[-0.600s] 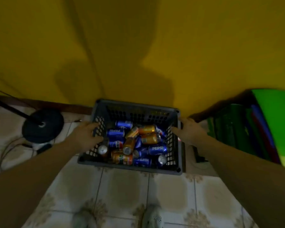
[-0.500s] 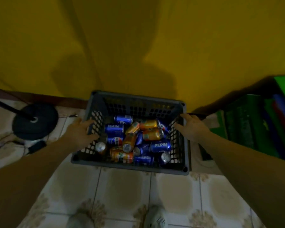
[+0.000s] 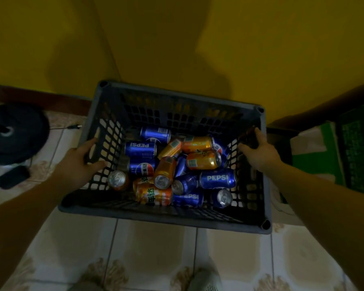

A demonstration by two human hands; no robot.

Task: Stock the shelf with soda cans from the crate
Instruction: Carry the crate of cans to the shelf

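A dark grey plastic crate [image 3: 156,217] with lattice walls sits in front of me, above the tiled floor by the yellow wall. Several blue Pepsi cans [image 3: 218,178] and orange soda cans [image 3: 202,160] lie jumbled inside. My left hand [image 3: 78,162] grips the crate's left wall, thumb inside the lattice. My right hand [image 3: 259,152] grips the top of the right wall, fingers curled over the rim. No shelf is clearly in view.
A black round stand base [image 3: 13,133] with a pole and cables lies on the floor at left. Green boxes [image 3: 349,150] stand at right against the wall. My shoes [image 3: 204,280] show at the bottom on the patterned tiles.
Both hands have closed onto the crate's side walls. The crate now looks larger and nearer in the view, as if raised toward me.
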